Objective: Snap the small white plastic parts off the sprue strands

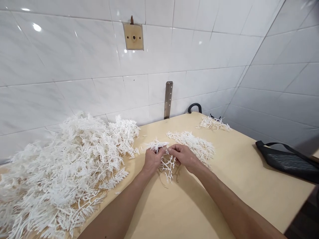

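Sprig [170,166] mid-handling, L hand [151,162] pinching white bunch [156,144], R hand [186,157] pinching sprig's top, w/ big heap [74,159] L, smaller pile [198,144] nr R hand.

There were two hands, one left hand [152,161] and one right hand [186,157]. There was one big heap [67,159] of white twigs, and two small piles, one near pile [195,144] and one far pile [214,123]. The hands had one white bunch [156,145] and one branchy piece [168,167]. The twigs were too many to count. There was one table [171,209], one black bag [286,161], one black hook [194,105], one metal strip [168,99] and one wall plate [134,37].
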Demonstrator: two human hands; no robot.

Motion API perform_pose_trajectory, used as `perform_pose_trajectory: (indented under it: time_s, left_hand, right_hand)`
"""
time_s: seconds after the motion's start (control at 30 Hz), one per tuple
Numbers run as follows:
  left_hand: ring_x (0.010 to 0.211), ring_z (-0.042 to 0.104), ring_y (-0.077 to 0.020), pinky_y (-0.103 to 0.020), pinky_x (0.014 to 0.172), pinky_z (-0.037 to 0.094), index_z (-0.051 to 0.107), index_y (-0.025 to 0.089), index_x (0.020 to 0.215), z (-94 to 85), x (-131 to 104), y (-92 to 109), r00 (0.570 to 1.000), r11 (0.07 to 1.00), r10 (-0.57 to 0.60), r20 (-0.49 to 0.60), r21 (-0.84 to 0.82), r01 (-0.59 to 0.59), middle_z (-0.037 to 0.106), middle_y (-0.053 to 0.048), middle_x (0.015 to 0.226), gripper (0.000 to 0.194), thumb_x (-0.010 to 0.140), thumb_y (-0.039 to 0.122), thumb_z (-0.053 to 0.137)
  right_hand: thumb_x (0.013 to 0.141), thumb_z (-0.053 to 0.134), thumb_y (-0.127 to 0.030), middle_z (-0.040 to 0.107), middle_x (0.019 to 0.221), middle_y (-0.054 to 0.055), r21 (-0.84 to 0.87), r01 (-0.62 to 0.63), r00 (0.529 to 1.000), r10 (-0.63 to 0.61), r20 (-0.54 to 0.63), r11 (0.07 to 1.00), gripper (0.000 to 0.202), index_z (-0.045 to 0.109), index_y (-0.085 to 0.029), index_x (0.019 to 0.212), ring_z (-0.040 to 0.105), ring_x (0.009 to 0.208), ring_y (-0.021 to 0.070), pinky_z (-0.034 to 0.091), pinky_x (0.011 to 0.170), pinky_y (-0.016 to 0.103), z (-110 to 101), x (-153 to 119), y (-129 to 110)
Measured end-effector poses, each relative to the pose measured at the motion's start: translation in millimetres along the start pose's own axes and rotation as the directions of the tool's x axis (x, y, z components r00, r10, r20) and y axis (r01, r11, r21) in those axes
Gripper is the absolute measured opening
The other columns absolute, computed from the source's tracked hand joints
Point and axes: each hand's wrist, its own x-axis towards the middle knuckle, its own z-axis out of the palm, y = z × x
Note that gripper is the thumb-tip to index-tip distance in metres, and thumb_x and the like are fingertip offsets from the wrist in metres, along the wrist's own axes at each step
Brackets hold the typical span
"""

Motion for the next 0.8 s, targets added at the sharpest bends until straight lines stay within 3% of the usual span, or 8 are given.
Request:
perform_pose_trajectory:
  time_s: [0.33, 0.63, 0.8]
  left_hand:
    - [0.065, 0.062, -0.0185, -0.026, 0.061, 0.046, 0.070, 0.012, 0.071, 1.7, 3, -8, 0.998, 0.994, 0.048, -0.029, 0.096, -0.045, 0.068, -0.004, 0.066, 0.035, 0.072, 0.046, 0.070]
    - [0.056, 0.057, -0.0169, -0.025, 0.054, 0.041, 0.066, 0.015, 0.062, 2.3, 2, -8, 0.998, 0.985, 0.055, -0.028, 0.165, -0.050, 0.060, -0.002, 0.052, 0.030, 0.074, 0.042, 0.067]
    - [0.055, 0.056, -0.0160, -0.023, 0.052, 0.040, 0.066, 0.015, 0.061, 0.2, 1, -6, 0.998, 0.983, 0.035, 0.049, 0.180, -0.043, 0.058, -0.001, 0.050, 0.024, 0.071, 0.037, 0.068]
  right_hand:
    - [0.079, 0.062, -0.056, 0.059, 0.062, -0.001, -0.059, -0.051, 0.995, 0.045, -0.091, 0.997, 0.038, 0.064, -0.018, 0.079, 0.051, 0.047, 0.0111, 0.042, 0.043, 0.023, 5, 2, 6]
    - [0.080, 0.060, -0.041, 0.060, 0.061, -0.001, -0.258, 0.053, 0.986, -0.092, -0.140, 0.965, 0.024, 0.068, -0.018, 0.081, 0.054, 0.052, 0.0127, 0.043, 0.047, 0.023, -5, 2, -4]
    - [0.081, 0.058, -0.038, 0.065, 0.065, 0.000, -0.352, 0.080, 0.979, -0.140, -0.150, 0.933, 0.023, 0.069, -0.018, 0.083, 0.054, 0.049, 0.0121, 0.041, 0.046, 0.023, -9, 1, -4]
